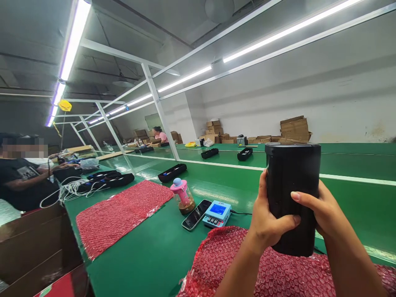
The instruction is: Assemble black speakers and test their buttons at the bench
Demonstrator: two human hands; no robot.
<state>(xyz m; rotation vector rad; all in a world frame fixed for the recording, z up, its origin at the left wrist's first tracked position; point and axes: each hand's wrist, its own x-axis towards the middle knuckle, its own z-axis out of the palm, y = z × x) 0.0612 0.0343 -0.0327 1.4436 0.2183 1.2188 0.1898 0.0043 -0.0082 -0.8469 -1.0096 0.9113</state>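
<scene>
A black case with rounded sides and a flat top rim (292,173) is held upright in front of me, above a sheet of red bubble wrap (278,276). My left hand (267,220) grips its left side, with the thumb across the near face. On the right side my right hand (323,210) is wrapped round it, its thumb also lying on the near face. The far fingers of both hands are partly hidden behind the case. Left of the wrap sits a small light-blue device with a lit screen (218,210), beside a phone (197,214).
A pink-lidded bottle (182,196) stands by another red bubble-wrap sheet (123,214). Open black housings (172,172) lie along the green table (139,264). White cables (72,189) are bunched near a co-worker in dark clothing (21,177). Cardboard boxes (295,130) line the wall.
</scene>
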